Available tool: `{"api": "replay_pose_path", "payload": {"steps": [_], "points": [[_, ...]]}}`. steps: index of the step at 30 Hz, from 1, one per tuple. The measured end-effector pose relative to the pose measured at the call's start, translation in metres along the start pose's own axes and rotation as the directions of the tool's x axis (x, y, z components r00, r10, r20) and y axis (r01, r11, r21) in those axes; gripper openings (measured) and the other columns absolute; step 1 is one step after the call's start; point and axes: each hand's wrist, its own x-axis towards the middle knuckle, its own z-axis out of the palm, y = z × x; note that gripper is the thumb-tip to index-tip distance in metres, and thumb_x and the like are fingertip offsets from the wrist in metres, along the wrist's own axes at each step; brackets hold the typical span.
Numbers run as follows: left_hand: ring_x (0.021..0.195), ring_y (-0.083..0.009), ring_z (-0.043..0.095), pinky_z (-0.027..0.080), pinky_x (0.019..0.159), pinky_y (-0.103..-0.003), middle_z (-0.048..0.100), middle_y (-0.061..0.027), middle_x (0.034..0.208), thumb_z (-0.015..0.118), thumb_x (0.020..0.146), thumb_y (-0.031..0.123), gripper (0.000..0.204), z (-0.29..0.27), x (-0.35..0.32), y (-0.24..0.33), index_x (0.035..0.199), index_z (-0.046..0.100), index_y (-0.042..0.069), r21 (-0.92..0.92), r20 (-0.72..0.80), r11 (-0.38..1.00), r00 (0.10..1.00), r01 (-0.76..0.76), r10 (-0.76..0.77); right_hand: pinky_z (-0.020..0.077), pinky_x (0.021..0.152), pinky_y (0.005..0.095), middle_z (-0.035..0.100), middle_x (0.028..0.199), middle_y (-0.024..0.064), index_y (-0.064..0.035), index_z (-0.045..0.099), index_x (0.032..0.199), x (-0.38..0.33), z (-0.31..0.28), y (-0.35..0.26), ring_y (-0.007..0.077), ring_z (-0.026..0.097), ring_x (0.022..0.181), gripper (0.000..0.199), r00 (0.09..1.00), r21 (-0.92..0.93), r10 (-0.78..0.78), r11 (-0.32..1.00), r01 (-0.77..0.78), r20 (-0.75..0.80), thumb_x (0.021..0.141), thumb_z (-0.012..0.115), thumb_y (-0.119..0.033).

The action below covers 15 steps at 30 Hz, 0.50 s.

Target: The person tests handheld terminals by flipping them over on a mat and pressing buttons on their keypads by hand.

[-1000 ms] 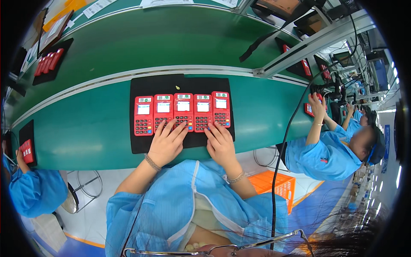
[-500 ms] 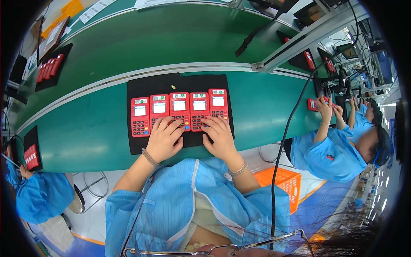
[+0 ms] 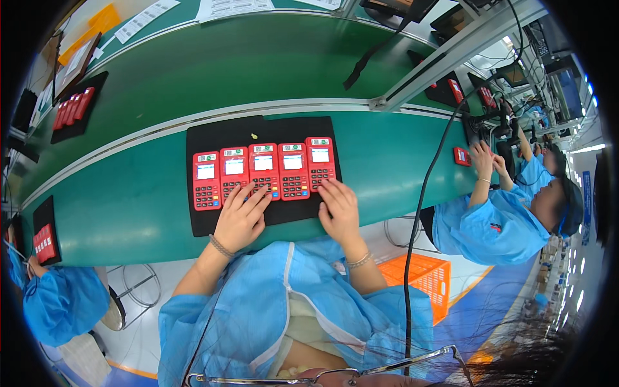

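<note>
Several red card payment terminals (image 3: 293, 163) lie side by side in a row on a black mat (image 3: 293, 128), screens lit and keypads toward me. My left hand (image 3: 238, 218) is open, its fingers stretched over the keypads of the second terminal (image 3: 234, 166) and the middle terminal (image 3: 263, 163). They hide part of the keys. With fingers extended and nothing held, my right hand (image 3: 340, 209) is at the lower keys of the rightmost terminal (image 3: 320, 157). Whether those fingertips press the keys, I cannot tell.
A green workbench (image 3: 387, 161) carries the mat. Behind it runs a metal rail (image 3: 238, 111). A black cable (image 3: 431, 164) hangs down on my right, near an orange crate (image 3: 422, 284). Co-workers in blue sit at both sides. More red terminals (image 3: 74, 109) lie at the far left.
My right hand has shifted right, from the fourth and rightmost terminals' keypads to the rightmost one's lower edge. My left hand has moved slightly left. The whole view has shifted a little.
</note>
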Motion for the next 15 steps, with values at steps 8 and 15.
{"api": "replay_pose_path", "payload": {"steps": [8, 15], "points": [[0.132, -0.0319, 0.052, 0.037, 0.115, -0.052, 0.059, -0.0070, 0.139, 0.067, 0.079, 0.009, 0.049, 0.004, -0.001, -0.001, 0.129, 0.064, 0.010, -0.006, -0.021, 1.000, 1.000, 0.009, -0.009, 0.0443, 0.104, 0.0480, 0.068, 0.123, 0.0082, -0.0042, 0.070, 0.107, 0.008, -0.019, 0.010, 0.0298, 0.059, 0.123, 0.029, 0.997, -0.208, -0.058, 0.976, 0.068, 0.054, 0.078, 0.068, -0.004], [0.131, -0.0315, 0.052, 0.037, 0.115, -0.052, 0.060, -0.0067, 0.137, 0.067, 0.079, 0.009, 0.048, 0.003, 0.000, -0.001, 0.128, 0.064, 0.010, -0.007, -0.009, 1.000, 1.000, 0.016, -0.016, 0.0464, 0.102, 0.0471, 0.068, 0.122, 0.0078, -0.0052, 0.068, 0.098, 0.023, -0.017, 0.015, 0.0281, 0.059, 0.123, 0.021, 0.989, -0.225, -0.133, 0.964, 0.144, 0.063, 0.077, 0.068, -0.005]]}}
